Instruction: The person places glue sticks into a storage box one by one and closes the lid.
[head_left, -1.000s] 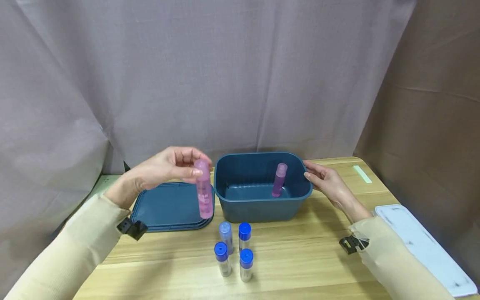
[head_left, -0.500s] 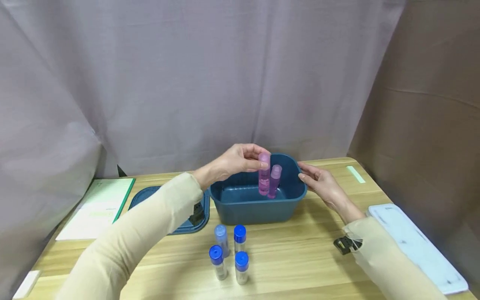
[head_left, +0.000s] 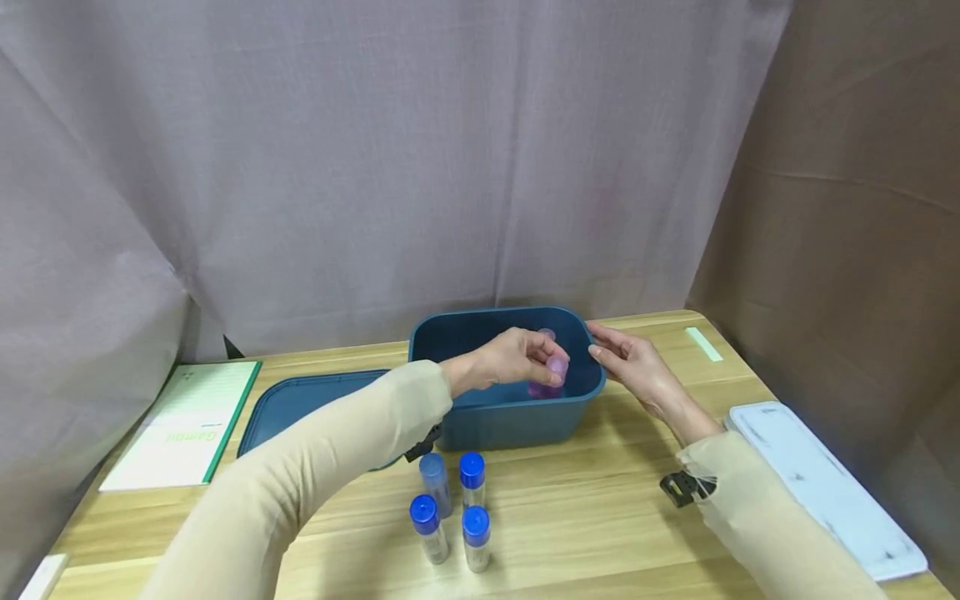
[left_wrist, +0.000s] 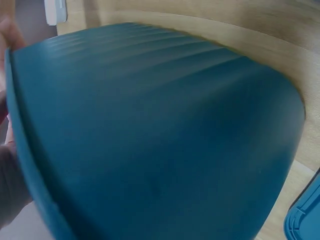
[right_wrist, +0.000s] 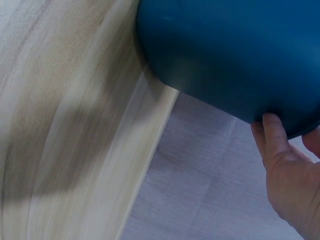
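In the head view, a translucent pink bottle [head_left: 556, 372], cylindrical with a rounded cap, is pinched by the curled fingers [head_left: 542, 357] of the left hand [head_left: 513, 358] and held inside a deep, round-cornered tub [head_left: 510, 417] of smooth dark-blue plastic, beside a second pink bottle [head_left: 547, 335] of which only the cap top is seen behind the hand. The tub's right rim is touched by the right hand [head_left: 626, 358], whose fingers are kept nearly straight and are closed round nothing. The tub is set on a pale desk [head_left: 600, 517] of striped wood grain; a flat blue lid [head_left: 300, 400] with a raised edge lies just left of it, and four small clear vials with blue caps [head_left: 450, 508] are stood upright in a cluster in front. A green-edged paper pad [head_left: 183, 425] lies at the far left and a white oblong board [head_left: 825, 487] at the right. In the left wrist view, the frame is filled by the tub's ribbed, matte outer wall [left_wrist: 160, 140], blurred; the fingers cannot be made out there. In the right wrist view, the tub's curved lower corner [right_wrist: 235, 55] is pressed by a straight thumb of the right hand [right_wrist: 292, 185] above the grained desk [right_wrist: 65, 125].
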